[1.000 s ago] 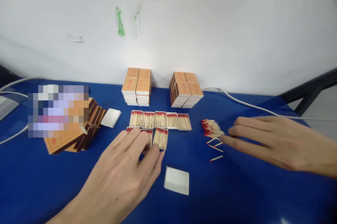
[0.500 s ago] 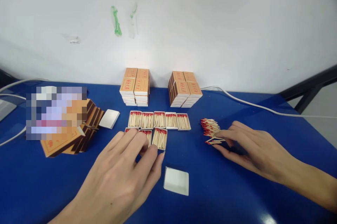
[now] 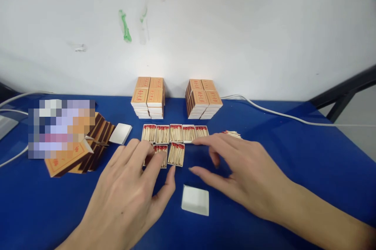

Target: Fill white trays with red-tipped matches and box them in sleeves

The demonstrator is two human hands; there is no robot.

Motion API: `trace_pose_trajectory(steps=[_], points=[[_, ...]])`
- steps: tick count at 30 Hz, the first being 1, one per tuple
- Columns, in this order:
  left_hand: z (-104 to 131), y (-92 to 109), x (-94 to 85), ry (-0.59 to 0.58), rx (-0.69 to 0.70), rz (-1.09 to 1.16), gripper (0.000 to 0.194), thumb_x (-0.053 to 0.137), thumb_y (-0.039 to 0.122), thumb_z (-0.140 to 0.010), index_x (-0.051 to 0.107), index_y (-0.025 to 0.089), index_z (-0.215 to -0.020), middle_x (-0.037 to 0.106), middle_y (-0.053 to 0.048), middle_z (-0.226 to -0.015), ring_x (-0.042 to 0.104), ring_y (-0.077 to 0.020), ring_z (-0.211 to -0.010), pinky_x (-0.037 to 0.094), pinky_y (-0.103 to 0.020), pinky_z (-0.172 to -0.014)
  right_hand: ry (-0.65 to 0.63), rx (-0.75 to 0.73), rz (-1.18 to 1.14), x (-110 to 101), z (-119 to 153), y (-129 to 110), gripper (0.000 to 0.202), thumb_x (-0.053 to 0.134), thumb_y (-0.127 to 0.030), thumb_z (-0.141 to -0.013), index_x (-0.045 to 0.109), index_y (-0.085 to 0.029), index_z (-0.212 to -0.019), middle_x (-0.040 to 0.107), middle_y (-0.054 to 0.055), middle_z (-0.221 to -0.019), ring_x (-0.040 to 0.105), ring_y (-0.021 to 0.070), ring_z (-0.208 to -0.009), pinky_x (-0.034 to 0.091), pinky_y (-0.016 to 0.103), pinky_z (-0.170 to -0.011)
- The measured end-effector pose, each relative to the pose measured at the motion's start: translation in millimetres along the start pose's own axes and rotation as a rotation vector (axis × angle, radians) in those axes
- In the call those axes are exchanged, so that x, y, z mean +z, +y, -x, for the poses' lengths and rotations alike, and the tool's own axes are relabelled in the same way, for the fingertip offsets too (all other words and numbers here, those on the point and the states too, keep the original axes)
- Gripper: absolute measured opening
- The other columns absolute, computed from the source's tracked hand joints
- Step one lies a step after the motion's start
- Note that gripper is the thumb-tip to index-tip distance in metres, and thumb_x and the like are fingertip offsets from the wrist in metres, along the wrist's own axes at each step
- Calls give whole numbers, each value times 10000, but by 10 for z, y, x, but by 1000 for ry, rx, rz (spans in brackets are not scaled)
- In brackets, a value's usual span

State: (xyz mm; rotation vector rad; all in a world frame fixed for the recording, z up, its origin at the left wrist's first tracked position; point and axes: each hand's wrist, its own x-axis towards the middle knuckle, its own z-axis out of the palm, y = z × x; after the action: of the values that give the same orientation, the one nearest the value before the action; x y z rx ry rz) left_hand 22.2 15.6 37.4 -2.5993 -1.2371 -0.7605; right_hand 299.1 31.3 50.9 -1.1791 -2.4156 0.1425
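Observation:
My left hand (image 3: 132,187) is over the front row of filled matchbox trays, its thumb and fingers apart. Its thumb tip is at the lower edge of the rightmost front tray (image 3: 176,154), full of red-headed matches. Another front tray (image 3: 160,158) shows partly beneath the fingers. From the right reaches my right hand (image 3: 243,171), thumb and forefinger spread and nothing visible between them. Its forefinger tip lies close to the back row of filled trays (image 3: 176,133). Behind this hand, the loose match pile (image 3: 232,134) is mostly hidden. Between my hands, nearer me, lies a white tray (image 3: 195,201) without matches.
Two stacks of orange matchboxes, one left (image 3: 147,99) and one right (image 3: 203,99), stand by the wall. At left lie heaped matchbox sleeves (image 3: 96,140), partly blurred, beside a white tray (image 3: 120,133). A white cable (image 3: 276,115) runs along the back right.
My right hand has moved left from the match pile to the filled trays, and its fingers have spread. My left thumb and forefinger have parted beside the rightmost front tray.

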Motion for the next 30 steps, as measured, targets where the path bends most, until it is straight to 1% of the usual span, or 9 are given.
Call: trace_pose_trajectory(steps=[2,6,9,14,19,23,25,27,30], points=[[-13,-18,-26,48,-15,18,93,665,149,-1135,742,144,-1188,607,-62,-992,583,-264,-907,474,-460,-786,-31,56,-5,77,-121,-110,467,938,-436,-1027,731,-171,-1352,693,-42,-799,645,189,-616,462,329,-584],[-24,-65,-102,111,-40,-12,149,646,98,-1142,679,191,-1030,588,-45,-959,560,-244,-893,454,-461,-811,-56,88,-29,201,-199,-126,384,1009,-356,-942,753,-179,-1167,675,-30,-807,604,175,-621,398,306,-569],[-15,-79,-139,132,-51,-18,166,647,94,-1145,659,200,-1017,585,-40,-952,542,-235,-876,447,-458,-802,-51,14,-93,293,-159,-97,274,986,-242,-960,749,-200,-1090,709,-4,-886,665,190,-748,469,306,-638],[-12,-67,-124,139,-41,-15,176,665,88,-1132,662,201,-997,591,-36,-925,556,-235,-874,432,-458,-779,-52,-38,-126,419,-72,-95,101,811,-172,-1116,771,-191,-1026,747,37,-994,723,199,-899,567,323,-748],[-36,-60,-85,87,-16,29,162,660,69,-1130,681,189,-1022,581,-25,-904,546,-232,-861,438,-450,-780,-84,-72,-128,298,-4,-9,194,703,-144,-1174,800,-191,-1012,725,46,-990,710,203,-901,583,333,-753],[-45,-60,-89,86,-16,28,165,643,70,-1143,682,190,-1037,580,-21,-914,552,-227,-863,453,-441,-790,-107,-44,-182,139,21,22,57,778,-186,-1146,813,-205,-1105,750,58,-1071,731,221,-978,611,343,-808],[-46,-61,-97,95,-13,23,187,637,80,-1149,656,201,-1008,579,-15,-915,544,-220,-853,464,-436,-804,-64,0,-219,118,-2,-36,53,790,-210,-1145,808,-211,-1095,761,55,-1064,737,224,-997,610,348,-829],[-46,-63,-102,103,-13,23,217,631,85,-1153,633,209,-976,578,-15,-913,545,-217,-853,465,-435,-809,-19,64,-214,144,-62,-133,144,761,-180,-1152,804,-219,-1021,772,43,-1014,748,225,-997,603,354,-838],[-51,-65,-98,107,-24,32,236,626,82,-1151,625,210,-953,571,-21,-914,556,-220,-863,465,-438,-810,-69,218,-196,208,-203,-275,199,832,-148,-1086,809,-234,-908,789,23,-963,769,220,-957,601,351,-809]])
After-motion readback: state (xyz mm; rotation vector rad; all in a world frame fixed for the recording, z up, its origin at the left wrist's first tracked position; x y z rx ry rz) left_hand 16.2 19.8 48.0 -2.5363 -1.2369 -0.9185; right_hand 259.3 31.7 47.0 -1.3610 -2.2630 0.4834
